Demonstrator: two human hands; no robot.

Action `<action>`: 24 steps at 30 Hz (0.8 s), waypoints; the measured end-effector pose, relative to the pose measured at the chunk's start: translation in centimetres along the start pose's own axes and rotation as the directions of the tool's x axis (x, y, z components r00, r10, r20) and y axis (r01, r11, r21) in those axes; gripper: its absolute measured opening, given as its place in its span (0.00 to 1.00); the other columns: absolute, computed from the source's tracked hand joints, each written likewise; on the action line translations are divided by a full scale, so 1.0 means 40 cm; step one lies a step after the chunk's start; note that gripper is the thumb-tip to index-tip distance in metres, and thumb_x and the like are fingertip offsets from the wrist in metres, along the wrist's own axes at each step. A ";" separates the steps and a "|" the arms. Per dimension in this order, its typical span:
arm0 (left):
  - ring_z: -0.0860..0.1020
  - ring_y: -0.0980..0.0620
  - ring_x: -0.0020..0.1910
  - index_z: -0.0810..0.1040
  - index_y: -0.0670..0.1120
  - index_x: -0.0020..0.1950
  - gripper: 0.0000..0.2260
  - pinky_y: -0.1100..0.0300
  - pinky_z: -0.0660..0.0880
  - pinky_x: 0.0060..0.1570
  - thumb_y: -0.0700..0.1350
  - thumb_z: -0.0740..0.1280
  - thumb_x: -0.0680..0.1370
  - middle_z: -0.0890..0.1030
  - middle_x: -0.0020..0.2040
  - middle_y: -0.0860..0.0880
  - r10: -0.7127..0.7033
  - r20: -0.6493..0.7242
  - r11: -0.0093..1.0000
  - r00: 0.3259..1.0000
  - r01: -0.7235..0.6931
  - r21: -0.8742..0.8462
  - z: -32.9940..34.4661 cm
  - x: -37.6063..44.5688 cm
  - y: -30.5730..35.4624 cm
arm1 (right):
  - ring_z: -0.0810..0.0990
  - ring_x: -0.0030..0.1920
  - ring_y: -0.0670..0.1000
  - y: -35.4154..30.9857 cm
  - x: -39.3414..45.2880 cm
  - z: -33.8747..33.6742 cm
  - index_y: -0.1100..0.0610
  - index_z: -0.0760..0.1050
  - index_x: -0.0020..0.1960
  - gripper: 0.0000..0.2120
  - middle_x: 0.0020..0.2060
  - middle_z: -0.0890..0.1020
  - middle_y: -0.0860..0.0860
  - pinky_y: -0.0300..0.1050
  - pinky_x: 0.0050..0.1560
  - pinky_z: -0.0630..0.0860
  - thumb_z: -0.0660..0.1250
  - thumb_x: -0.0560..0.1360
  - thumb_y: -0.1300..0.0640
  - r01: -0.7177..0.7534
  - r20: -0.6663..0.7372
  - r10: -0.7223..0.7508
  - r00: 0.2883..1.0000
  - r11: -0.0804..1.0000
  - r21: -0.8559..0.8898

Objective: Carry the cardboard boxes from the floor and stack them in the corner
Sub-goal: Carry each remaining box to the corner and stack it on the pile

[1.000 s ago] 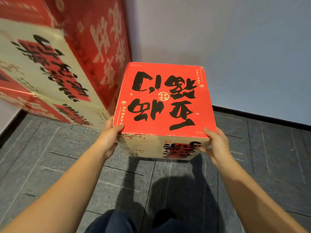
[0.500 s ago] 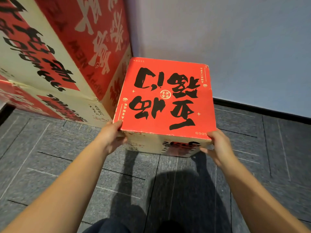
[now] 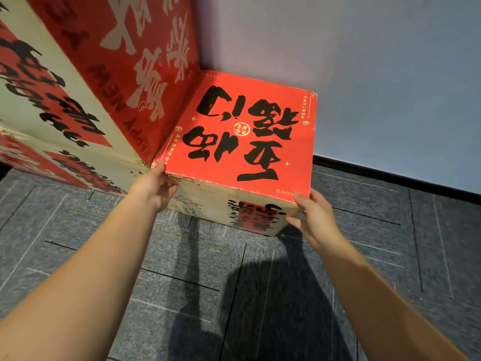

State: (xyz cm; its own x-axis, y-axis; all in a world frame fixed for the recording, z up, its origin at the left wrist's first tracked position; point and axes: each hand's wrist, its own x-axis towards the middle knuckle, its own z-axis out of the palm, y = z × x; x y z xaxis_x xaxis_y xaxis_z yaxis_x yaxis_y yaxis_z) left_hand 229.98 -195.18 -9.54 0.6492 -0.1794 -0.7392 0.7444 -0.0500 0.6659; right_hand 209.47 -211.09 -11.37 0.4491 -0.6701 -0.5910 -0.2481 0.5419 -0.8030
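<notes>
A cardboard box (image 3: 242,142) with a red top and black brush lettering sits low at floor level in the corner. Its left side is against a stack of boxes (image 3: 91,74) and its far edge is close to the wall. My left hand (image 3: 153,187) grips the near left corner, thumb at the top edge. My right hand (image 3: 315,217) holds the near right corner, thumb on the top edge and fingers along the side. I cannot tell whether the box's underside rests fully on the carpet.
The stack on the left has a large red and cream box on top of a lower box (image 3: 65,165) and rises above the frame. A pale wall (image 3: 377,74) with a black baseboard (image 3: 390,177) runs behind. Grey carpet tiles (image 3: 390,256) spread to the right and in front.
The box has gone down and forward into the corner beside the stack, with both hands still on its near corners. My view has moved closer and lower.
</notes>
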 end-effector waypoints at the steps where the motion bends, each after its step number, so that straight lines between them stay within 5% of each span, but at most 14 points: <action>1: 0.72 0.52 0.39 0.69 0.44 0.40 0.12 0.64 0.77 0.43 0.48 0.58 0.81 0.72 0.44 0.47 -0.009 -0.009 1.000 1.000 0.009 -0.010 0.001 0.009 0.006 | 0.76 0.56 0.53 -0.001 0.002 0.005 0.59 0.68 0.67 0.17 0.52 0.79 0.52 0.55 0.61 0.69 0.60 0.79 0.61 0.001 0.001 -0.001 1.000 1.000 0.012; 6: 0.74 0.47 0.59 0.73 0.40 0.56 0.12 0.57 0.70 0.63 0.48 0.61 0.79 0.75 0.56 0.45 0.017 0.016 0.989 1.000 -0.015 -0.149 -0.012 0.027 -0.007 | 0.77 0.53 0.50 -0.002 0.004 0.006 0.59 0.66 0.68 0.18 0.50 0.79 0.50 0.57 0.64 0.67 0.60 0.79 0.61 0.007 0.006 -0.007 1.000 1.000 0.013; 8: 0.74 0.50 0.58 0.74 0.41 0.57 0.13 0.59 0.71 0.62 0.48 0.60 0.79 0.76 0.50 0.47 0.047 0.052 0.997 0.998 -0.043 -0.065 -0.015 0.008 -0.022 | 0.76 0.52 0.49 -0.007 -0.003 0.003 0.58 0.67 0.67 0.18 0.53 0.80 0.50 0.56 0.64 0.69 0.61 0.78 0.59 0.020 0.004 -0.020 1.000 0.998 -0.055; 12: 0.65 0.42 0.71 0.61 0.37 0.73 0.23 0.50 0.62 0.71 0.45 0.60 0.80 0.64 0.73 0.38 0.042 0.005 0.984 0.999 -0.042 0.174 -0.005 -0.083 -0.024 | 0.70 0.66 0.55 -0.059 -0.051 -0.008 0.61 0.61 0.72 0.25 0.68 0.70 0.55 0.50 0.62 0.67 0.62 0.78 0.56 0.035 -0.064 -0.055 0.996 0.958 -0.284; 15: 0.69 0.43 0.68 0.63 0.39 0.72 0.20 0.51 0.65 0.66 0.43 0.57 0.81 0.68 0.71 0.41 0.025 0.024 0.963 0.999 -0.030 0.269 0.009 -0.211 0.035 | 0.74 0.55 0.54 -0.156 -0.145 0.000 0.61 0.73 0.59 0.12 0.53 0.76 0.55 0.55 0.57 0.72 0.62 0.78 0.58 0.008 -0.082 -0.036 0.996 0.947 -0.321; 18: 0.73 0.48 0.54 0.68 0.41 0.69 0.17 0.54 0.66 0.57 0.44 0.57 0.81 0.74 0.60 0.44 0.049 0.116 0.951 0.992 -0.082 0.297 0.036 -0.385 0.159 | 0.75 0.39 0.50 -0.323 -0.279 0.033 0.55 0.74 0.41 0.08 0.37 0.77 0.51 0.42 0.37 0.69 0.60 0.77 0.61 0.003 -0.037 -0.014 0.999 0.956 -0.294; 24: 0.74 0.54 0.35 0.74 0.47 0.41 0.08 0.61 0.69 0.39 0.41 0.60 0.79 0.74 0.37 0.51 0.233 0.183 0.939 0.955 -0.270 0.211 0.073 -0.794 0.505 | 0.73 0.37 0.46 -0.744 -0.601 0.130 0.53 0.73 0.39 0.09 0.36 0.77 0.49 0.41 0.39 0.69 0.61 0.77 0.61 0.052 0.098 -0.031 0.995 0.973 -0.225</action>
State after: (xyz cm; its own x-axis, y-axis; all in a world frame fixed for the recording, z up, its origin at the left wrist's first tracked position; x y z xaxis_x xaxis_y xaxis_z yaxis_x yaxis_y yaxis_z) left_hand 223.92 -193.36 27.68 0.7649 -0.3626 -0.5325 0.4913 -0.2063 0.8462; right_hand 210.51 -208.45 27.13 0.5383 -0.6335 -0.5558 -0.4112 0.3782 -0.8294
